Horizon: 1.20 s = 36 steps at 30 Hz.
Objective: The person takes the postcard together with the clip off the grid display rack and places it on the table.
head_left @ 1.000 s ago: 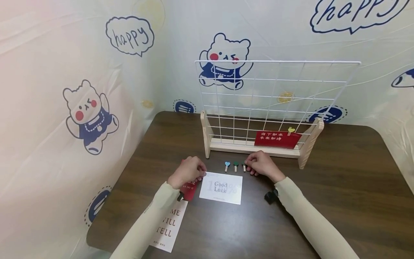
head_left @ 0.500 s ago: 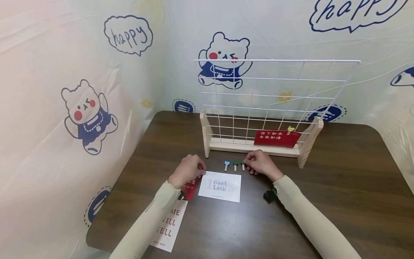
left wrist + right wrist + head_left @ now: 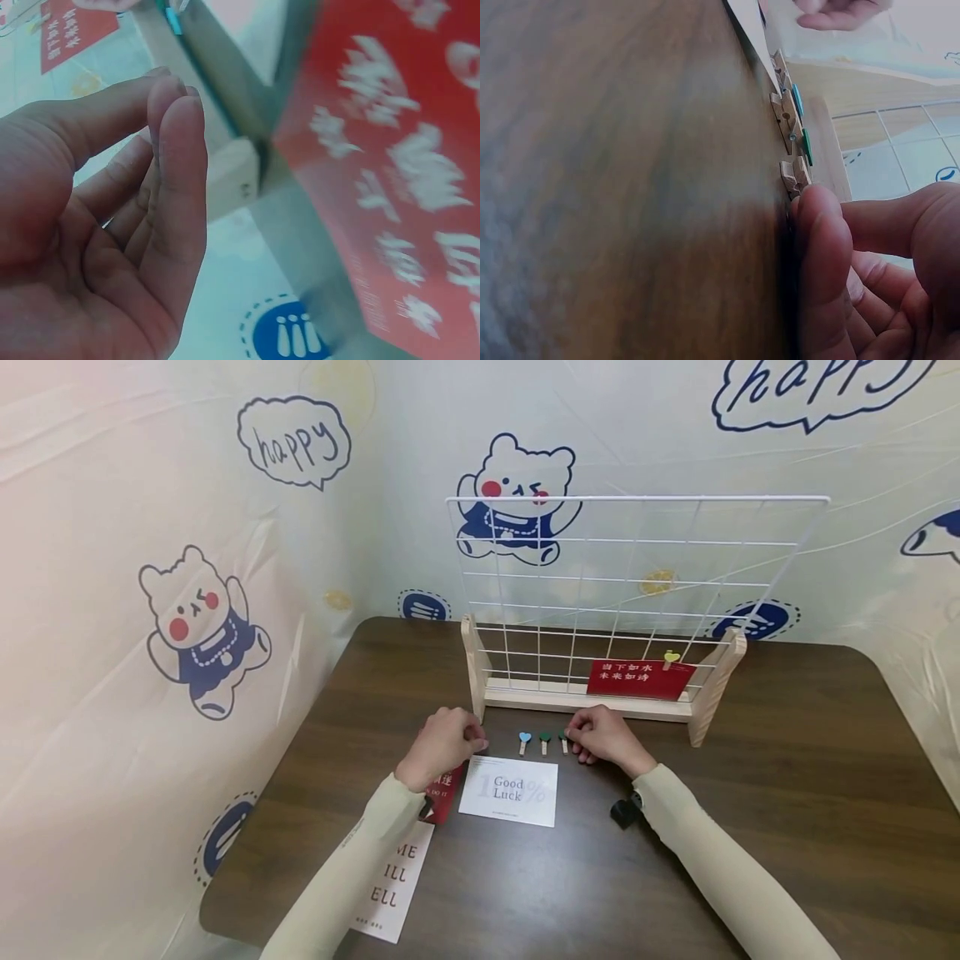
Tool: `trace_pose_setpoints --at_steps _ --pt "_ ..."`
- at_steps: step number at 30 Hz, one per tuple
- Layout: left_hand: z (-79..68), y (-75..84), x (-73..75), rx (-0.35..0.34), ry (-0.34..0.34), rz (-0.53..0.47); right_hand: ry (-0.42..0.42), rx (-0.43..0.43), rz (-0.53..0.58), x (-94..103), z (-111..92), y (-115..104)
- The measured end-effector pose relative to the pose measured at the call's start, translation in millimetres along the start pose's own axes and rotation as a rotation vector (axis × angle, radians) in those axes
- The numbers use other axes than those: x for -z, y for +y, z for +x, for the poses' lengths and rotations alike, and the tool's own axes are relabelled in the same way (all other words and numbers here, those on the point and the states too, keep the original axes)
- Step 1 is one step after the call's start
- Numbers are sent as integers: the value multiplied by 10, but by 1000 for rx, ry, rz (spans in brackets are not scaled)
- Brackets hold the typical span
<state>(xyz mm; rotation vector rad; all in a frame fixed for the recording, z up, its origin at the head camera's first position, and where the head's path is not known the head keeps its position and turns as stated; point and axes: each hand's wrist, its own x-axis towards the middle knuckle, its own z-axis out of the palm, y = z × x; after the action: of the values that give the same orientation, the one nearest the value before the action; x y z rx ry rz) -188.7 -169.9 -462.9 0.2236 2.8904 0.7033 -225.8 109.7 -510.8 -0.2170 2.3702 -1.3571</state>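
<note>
My right hand [image 3: 606, 737] pinches the rightmost mini clothespin [image 3: 795, 177] between thumb and fingertips, low at the tabletop. Two more clothespins lie in a row beside it, one with a blue heart [image 3: 525, 742] and one with a dark green heart [image 3: 545, 742]. My left hand [image 3: 448, 745] hovers just beyond the top left corner of the white "Good Luck" card [image 3: 508, 790]. Its fingers are loosely bent and hold nothing, as the left wrist view shows. Beneath that hand and wrist lies a red card [image 3: 444, 800], partly hidden.
A white wire grid rack [image 3: 633, 578] on a wooden base [image 3: 585, 702] stands behind the hands. Clipped low on it by a yellow clothespin [image 3: 671, 659] is a red card [image 3: 630, 678]. Under my left forearm, a white lettered card [image 3: 397, 885] lies partly covered on the table [image 3: 570, 893].
My left hand has let go of the Good Luck card's corner and moved slightly up and right. The card shifted a little nearer the clothespins. My right hand stays at its clothespin.
</note>
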Motion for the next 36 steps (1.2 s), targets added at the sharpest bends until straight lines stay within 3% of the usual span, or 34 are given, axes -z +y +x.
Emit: trace_pose_setpoints --at_steps 6,12,17,24,36 --pt "88 214 37 -79 28 -25 3 -2 10 1 -2 -2" --pt "260 521 21 -207 84 -35 31 4 3 60 -42 41" --pt "384 766 7 -275 139 -56 75 51 -30 156 -136 27" --pt "523 1020 -56 -304 196 -119 175 165 -71 396 -317 -67" --pt "730 1269 -294 -301 189 -192 470 273 -82 909 -551 -155"
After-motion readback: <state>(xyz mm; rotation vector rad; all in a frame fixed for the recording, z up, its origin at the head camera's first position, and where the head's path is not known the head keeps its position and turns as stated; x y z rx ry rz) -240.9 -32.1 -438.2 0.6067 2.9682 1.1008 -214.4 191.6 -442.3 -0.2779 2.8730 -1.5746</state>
